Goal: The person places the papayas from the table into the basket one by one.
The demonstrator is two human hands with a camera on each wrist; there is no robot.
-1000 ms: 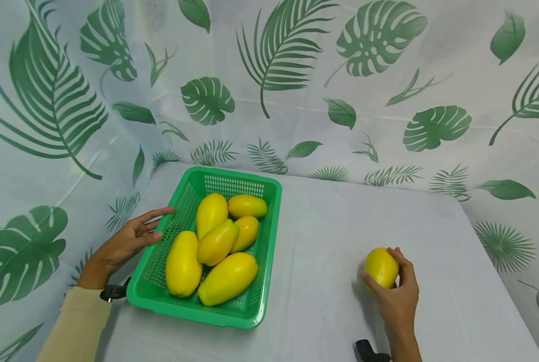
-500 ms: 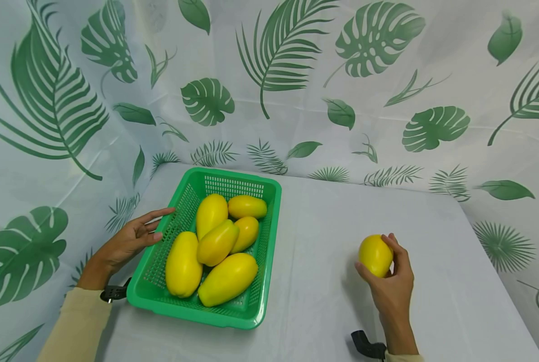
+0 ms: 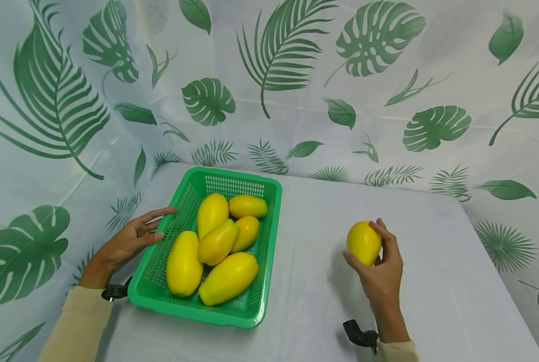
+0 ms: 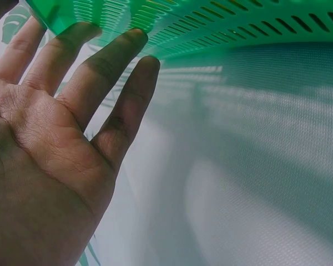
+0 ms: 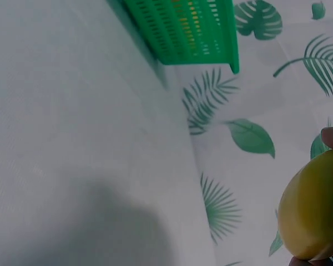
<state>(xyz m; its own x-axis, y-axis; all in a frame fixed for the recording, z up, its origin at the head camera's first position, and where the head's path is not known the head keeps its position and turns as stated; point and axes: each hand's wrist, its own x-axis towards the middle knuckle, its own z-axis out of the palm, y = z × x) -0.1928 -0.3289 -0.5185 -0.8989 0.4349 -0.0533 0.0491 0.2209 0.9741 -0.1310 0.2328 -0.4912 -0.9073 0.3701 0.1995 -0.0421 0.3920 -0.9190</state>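
Note:
In the head view my right hand grips a smooth yellow mango between thumb and fingers. Its shadow falls on the white table below, so the fruit hangs above the cloth. The right wrist view catches only part of this mango at its right edge. A green slotted plastic basket stands left of centre, holding several yellow mangoes, one resting on top of others. My left hand is at the basket's left side. With fingers extended, the left hand touches the slotted wall in the left wrist view.
A white cloth covers the table. Hanging sheets with green leaf prints close off the back and both sides. Black camera mounts sit at the wrists, the left one close to the basket's near-left corner.
My right hand has lifted the mango and carried it left and away from me, towards the basket. The left hand and the basket have stayed in place.

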